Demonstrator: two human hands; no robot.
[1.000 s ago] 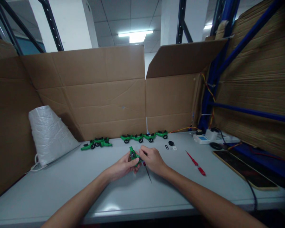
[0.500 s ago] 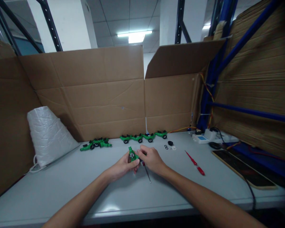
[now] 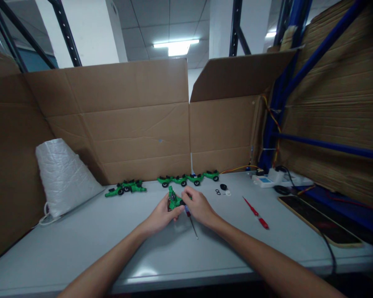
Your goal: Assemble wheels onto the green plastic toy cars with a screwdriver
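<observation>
My left hand (image 3: pixel 162 215) grips a small green toy part (image 3: pixel 173 200) and holds it upright over the grey table (image 3: pixel 81 244). My right hand (image 3: pixel 198 207) meets it from the right, fingertips on the same green part. A thin screwdriver (image 3: pixel 192 223) with a dark shaft sticks out from under my right hand toward me; whether that hand holds it I cannot tell.
Several green wheeled toys (image 3: pixel 188 179) line the back of the table, with more (image 3: pixel 126 187) to the left. Small black and white rings (image 3: pixel 223 190) and a red screwdriver (image 3: pixel 256 213) lie to the right. A white sack (image 3: pixel 62 174), cardboard walls (image 3: pixel 127 120), power strip (image 3: pixel 278 179) and dark pad (image 3: pixel 320 219) surround.
Both hands have lifted the green part slightly and turned it a little. The rest of the table is unchanged.
</observation>
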